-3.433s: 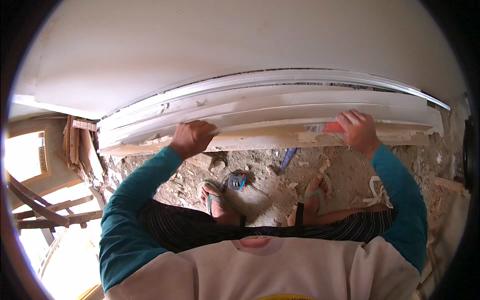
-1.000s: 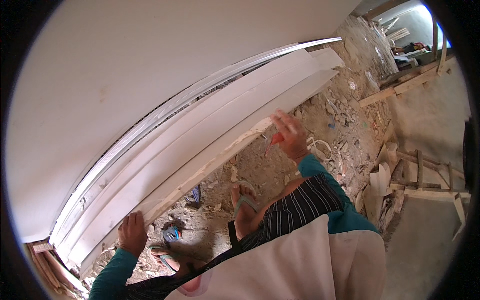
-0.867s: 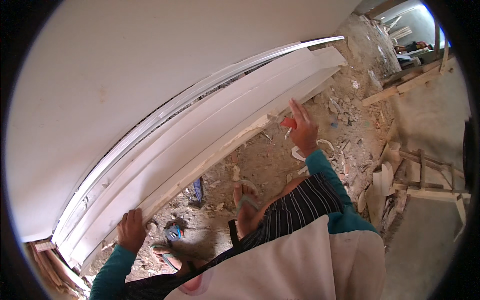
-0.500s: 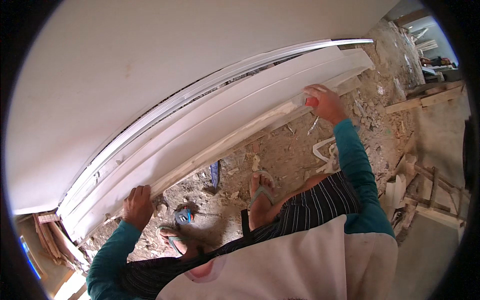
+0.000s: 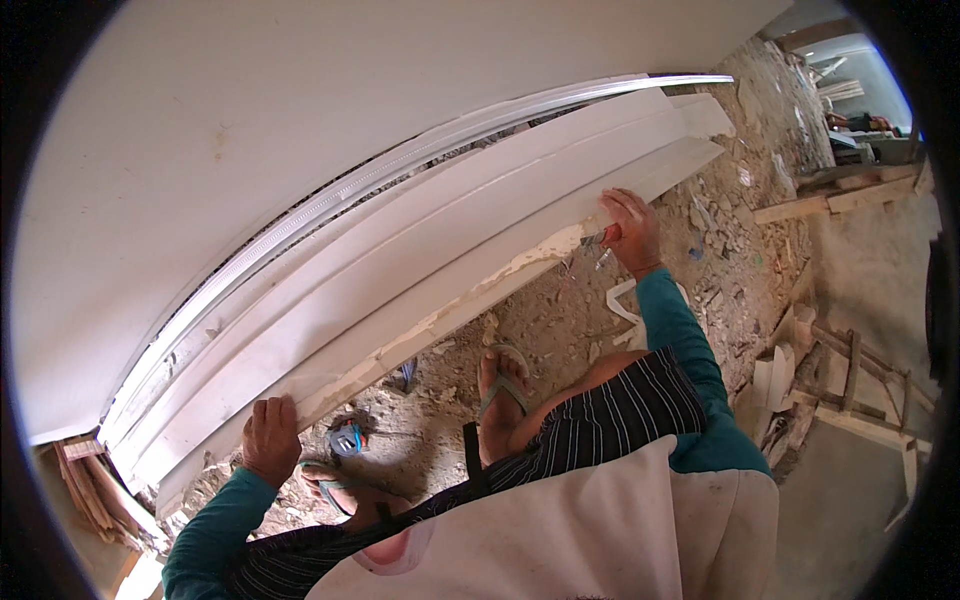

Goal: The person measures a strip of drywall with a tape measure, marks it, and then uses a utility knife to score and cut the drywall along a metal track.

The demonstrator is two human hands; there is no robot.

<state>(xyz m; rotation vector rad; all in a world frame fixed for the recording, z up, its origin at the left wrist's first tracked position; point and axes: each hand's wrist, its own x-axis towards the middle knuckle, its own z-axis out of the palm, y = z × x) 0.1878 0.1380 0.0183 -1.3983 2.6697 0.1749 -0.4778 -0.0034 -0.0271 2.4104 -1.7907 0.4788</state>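
A long white board (image 5: 480,262) slants across in front of me, with a rough, chipped cream-coloured strip along its near edge. My left hand (image 5: 271,440) is closed over that edge close to the left end, its fingers on top. Toward the far right part, my right hand (image 5: 632,232) grips the same edge. It also holds a red-handled tool (image 5: 612,235) against the palm, of which a short greyish part pokes out; the tool's exact kind is hidden. Behind lie more long white boards (image 5: 430,215), stacked flat.
Shiny metal strips (image 5: 400,165) run between the boards and a large pale panel (image 5: 300,90). Rubble covers the ground by my sandalled feet. A tape measure (image 5: 347,440) and a blue object (image 5: 405,374) lie there. Timber frames (image 5: 850,385) stand at right.
The front board has come toward me, away from the stack, showing more of its face and chipped edge. Both hands moved nearer with it. The blue object is now mostly covered.
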